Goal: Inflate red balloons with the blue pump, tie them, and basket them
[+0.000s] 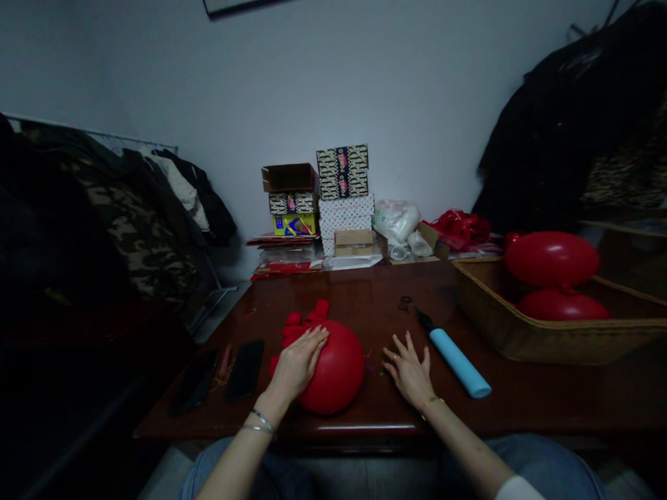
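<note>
My left hand (299,361) lies on the upper left of a round, inflated red balloon (338,375), its fingers stretched out flat over the surface. The balloon rests on the dark wooden table near the front edge. Behind it and to its left are several flat red balloons (294,319), partly hidden by my hand. To the right, my right hand (409,368) is spread low over the table with nothing in it. A few tiny coloured bits (368,356) lie between the balloon and this hand. A light blue hand pump (459,362) with a black nozzle lies just right of my right hand.
Two phones, a dark one (244,371) nearer the balloon, lie at the left. Scissors (405,303) lie beyond my right hand. A wicker basket (547,342) at the right holds inflated red balloons (552,258). Stacked boxes (344,173) and plastic bags (399,221) stand along the wall.
</note>
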Demonstrator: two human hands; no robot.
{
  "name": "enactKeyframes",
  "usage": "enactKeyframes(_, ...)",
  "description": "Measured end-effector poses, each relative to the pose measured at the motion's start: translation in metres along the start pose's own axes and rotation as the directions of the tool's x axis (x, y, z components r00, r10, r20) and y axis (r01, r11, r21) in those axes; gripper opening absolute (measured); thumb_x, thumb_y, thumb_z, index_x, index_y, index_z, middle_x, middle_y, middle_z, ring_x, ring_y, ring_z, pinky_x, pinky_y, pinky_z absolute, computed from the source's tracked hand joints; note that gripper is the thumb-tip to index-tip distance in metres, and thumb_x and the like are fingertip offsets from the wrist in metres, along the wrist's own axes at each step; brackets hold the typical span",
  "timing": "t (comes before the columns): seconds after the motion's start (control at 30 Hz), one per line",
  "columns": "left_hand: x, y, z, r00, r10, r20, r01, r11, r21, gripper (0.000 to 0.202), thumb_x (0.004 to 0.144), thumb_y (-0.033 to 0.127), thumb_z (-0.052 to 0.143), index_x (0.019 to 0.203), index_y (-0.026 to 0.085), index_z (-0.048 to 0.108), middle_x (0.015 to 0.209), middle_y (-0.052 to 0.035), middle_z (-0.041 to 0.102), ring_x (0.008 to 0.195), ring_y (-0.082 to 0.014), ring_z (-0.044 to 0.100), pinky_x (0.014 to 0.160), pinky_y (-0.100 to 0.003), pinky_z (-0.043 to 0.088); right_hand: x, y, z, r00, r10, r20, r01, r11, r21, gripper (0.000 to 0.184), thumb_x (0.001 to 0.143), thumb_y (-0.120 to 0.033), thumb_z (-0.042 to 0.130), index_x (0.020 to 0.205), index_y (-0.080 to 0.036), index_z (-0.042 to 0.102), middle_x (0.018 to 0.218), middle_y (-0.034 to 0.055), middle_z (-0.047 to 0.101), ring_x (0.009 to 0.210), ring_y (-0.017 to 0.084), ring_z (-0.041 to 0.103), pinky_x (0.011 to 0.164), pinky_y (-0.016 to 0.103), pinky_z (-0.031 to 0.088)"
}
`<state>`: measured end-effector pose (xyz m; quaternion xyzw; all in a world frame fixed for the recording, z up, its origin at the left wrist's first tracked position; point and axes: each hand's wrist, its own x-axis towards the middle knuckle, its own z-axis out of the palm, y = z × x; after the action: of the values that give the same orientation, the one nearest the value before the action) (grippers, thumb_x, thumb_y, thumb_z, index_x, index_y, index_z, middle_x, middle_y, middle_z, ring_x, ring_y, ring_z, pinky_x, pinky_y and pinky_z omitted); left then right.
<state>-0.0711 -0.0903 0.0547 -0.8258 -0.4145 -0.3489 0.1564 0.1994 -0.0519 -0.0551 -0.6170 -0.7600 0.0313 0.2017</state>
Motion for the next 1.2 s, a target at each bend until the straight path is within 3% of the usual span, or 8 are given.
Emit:
enactKeyframes(0.2,-0.001,0.0,0.0,1.0,-0.016,0.01,0.016,1.0,-0.021,0.03,0.09,0.018,0.046,0.116,0.02,0.06,0.114,-0.0055,0.066,0.107,-0.0196,0.06,0.096,-0.037,0.049,0.0,-0.006,0.0,0.995,-0.017,-0.096,0.016,1.0,-0.011,0.033,0.088,-0.034,0.04,0.113,-0.032,0.061,0.143,-0.0002,0.04,0.14,0.026,0.011,0.106,0.061,0.0)
enactKeyframes(0.6,-0.002,-0.001,0.001,1.0,-0.02,0.018,0.02,1.0,-0.02,0.029,0.09,0.017,0.045,0.115,0.019,0.061,0.114,-0.006,0.066,0.108,-0.0192,0.06,0.097,-0.037,0.048,-0.007,-0.032,0.014,0.987,-0.13,-0.09,0.132,0.991,0.021,0.025,0.083,-0.033,0.051,0.103,-0.032,0.066,0.139,-0.0009,0.045,0.139,0.028,0.013,0.107,0.06,-0.004)
enactKeyframes(1.03,-0.001,0.0,0.001,1.0,-0.012,-0.003,0.011,0.999,-0.033,0.032,0.09,0.018,0.046,0.119,0.021,0.059,0.116,-0.0052,0.065,0.109,-0.0198,0.059,0.095,-0.037,0.05,-0.006,-0.035,0.015,0.983,-0.136,-0.122,0.146,0.986,0.078,0.03,0.086,-0.026,0.042,0.085,-0.03,0.071,0.129,-0.0034,0.055,0.135,0.026,0.025,0.109,0.058,0.002)
enactKeyframes(1.2,-0.001,0.001,0.0,1.0,0.003,0.007,-0.003,1.0,-0.015,0.031,0.09,0.018,0.046,0.118,0.02,0.058,0.115,-0.0067,0.065,0.108,-0.0197,0.059,0.095,-0.038,0.05,-0.005,-0.029,0.01,0.973,-0.103,-0.206,0.128,0.985,0.113,0.028,0.086,-0.028,0.043,0.085,-0.028,0.071,0.129,-0.0024,0.055,0.134,0.026,0.029,0.109,0.056,0.007)
